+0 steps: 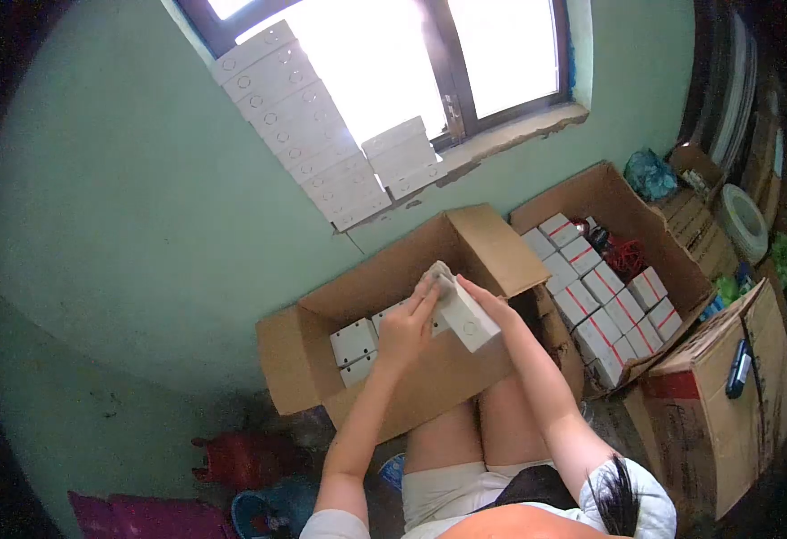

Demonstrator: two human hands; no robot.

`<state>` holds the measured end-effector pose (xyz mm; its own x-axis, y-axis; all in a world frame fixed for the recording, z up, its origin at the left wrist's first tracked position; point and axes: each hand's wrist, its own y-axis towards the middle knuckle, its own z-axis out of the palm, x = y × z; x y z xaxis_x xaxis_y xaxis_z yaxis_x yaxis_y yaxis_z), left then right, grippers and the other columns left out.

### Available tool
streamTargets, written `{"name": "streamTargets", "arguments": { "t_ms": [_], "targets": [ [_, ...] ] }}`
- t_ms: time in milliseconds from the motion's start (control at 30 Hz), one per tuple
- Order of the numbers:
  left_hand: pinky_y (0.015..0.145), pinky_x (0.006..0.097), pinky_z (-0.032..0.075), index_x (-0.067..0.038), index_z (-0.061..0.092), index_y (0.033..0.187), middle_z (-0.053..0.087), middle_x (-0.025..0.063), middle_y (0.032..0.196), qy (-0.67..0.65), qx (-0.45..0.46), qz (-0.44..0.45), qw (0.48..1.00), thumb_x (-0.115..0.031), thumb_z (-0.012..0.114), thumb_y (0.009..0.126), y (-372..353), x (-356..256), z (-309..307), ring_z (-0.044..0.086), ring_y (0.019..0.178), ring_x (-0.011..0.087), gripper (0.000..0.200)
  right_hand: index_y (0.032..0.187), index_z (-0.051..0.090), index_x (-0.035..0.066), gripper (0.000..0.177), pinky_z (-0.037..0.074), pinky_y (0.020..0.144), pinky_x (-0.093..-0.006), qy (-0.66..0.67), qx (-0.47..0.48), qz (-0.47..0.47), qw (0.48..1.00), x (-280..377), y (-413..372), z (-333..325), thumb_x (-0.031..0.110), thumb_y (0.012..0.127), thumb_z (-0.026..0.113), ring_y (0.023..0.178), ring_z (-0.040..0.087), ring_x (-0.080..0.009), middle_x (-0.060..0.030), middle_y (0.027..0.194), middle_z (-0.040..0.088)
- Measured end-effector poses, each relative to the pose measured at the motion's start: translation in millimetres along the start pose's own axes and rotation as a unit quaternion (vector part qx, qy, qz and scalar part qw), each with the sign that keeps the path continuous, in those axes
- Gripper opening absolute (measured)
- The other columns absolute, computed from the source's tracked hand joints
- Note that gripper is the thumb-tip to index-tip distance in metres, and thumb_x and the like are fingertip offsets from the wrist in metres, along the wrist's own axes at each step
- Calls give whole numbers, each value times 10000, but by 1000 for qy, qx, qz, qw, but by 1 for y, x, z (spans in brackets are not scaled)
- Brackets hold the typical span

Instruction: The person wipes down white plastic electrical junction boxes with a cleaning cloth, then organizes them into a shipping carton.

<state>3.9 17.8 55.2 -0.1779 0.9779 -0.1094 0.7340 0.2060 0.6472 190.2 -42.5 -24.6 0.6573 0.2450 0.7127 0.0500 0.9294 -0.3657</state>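
Observation:
A white electrical box [471, 325] with a round knockout mark on its side is held above an open cardboard carton [411, 409]. My right hand [490, 304] grips it along its right edge. At its upper left end, my left hand [409, 325] presses a crumpled pale cloth [441, 270] against it, fingers closed. The fingertips are partly hidden by the cloth and the box. Below, inside the carton, lie several similar white boxes [355, 341], partly covered by my arms.
A second carton [605, 180] at right holds several white boxes with red stripes [602, 283] and red wire [625, 258]. A closed carton [681, 440] bears a dark blue tool [738, 368]. White boxes [299, 126] are stacked on the window sill [510, 139].

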Motion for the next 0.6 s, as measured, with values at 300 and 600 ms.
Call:
{"name": "streamTargets", "arguments": {
  "t_ms": [300, 600],
  "targets": [
    [499, 282, 499, -222, 617, 1232, 553, 7, 1347, -14, 61, 98, 993, -72, 591, 774, 3, -7, -12, 627, 576, 156, 483, 1157, 642, 112, 501, 522, 658, -302, 76, 59, 37, 995, -15, 16, -15, 535, 913, 531, 791, 635, -163, -53, 1007, 669],
    [540, 320, 545, -172, 630, 1220, 552, 38, 1341, 9, 139, 136, 981, -68, 619, 746, -18, -39, -17, 667, 620, 222, 486, 1140, 647, 110, 491, 527, 669, -290, 44, 60, 72, 995, 0, 2, 2, 532, 914, 534, 805, 638, -164, -64, 988, 671]
  ]
}}
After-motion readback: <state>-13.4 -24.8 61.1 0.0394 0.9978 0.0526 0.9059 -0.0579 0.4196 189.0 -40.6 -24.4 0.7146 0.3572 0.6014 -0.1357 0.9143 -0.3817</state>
